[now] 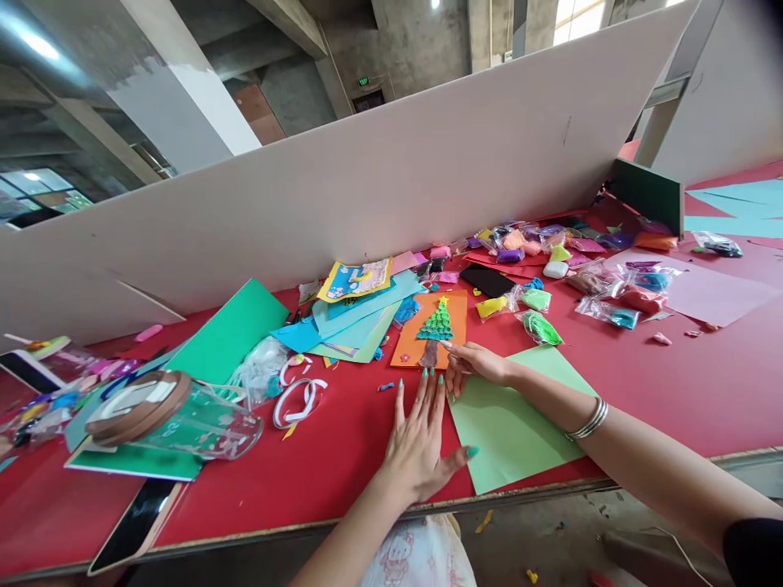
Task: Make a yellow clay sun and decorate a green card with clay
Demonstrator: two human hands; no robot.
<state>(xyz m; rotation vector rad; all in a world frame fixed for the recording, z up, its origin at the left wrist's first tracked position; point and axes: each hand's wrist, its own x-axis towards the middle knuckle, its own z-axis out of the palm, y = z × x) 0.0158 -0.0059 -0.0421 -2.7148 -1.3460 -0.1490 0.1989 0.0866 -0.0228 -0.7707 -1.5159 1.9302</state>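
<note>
An orange card point(458, 314) lies on the red table and bears a tree point(436, 326) of green-to-teal clay pieces with a yellow star on top. Its brown clay trunk point(430, 354) sits at the card's near edge. My left hand point(418, 444) rests palm down, fingers stretched, fingertips at that edge just below the trunk. From the right, my right hand point(474, 364) reaches to the trunk's right side, one fingertip at it and the other fingers bent below. Neither hand visibly holds anything. Beneath my right hand and wrist lies a light green sheet point(519, 432).
Bagged clay point(541, 328) and a black phone point(488, 280) lie behind and right. At left are stacked papers point(367, 322), a tipped clear jar point(214, 420), white tape loops point(299, 403) and another phone point(138, 522) at the table edge. A white partition point(391, 179) stands behind.
</note>
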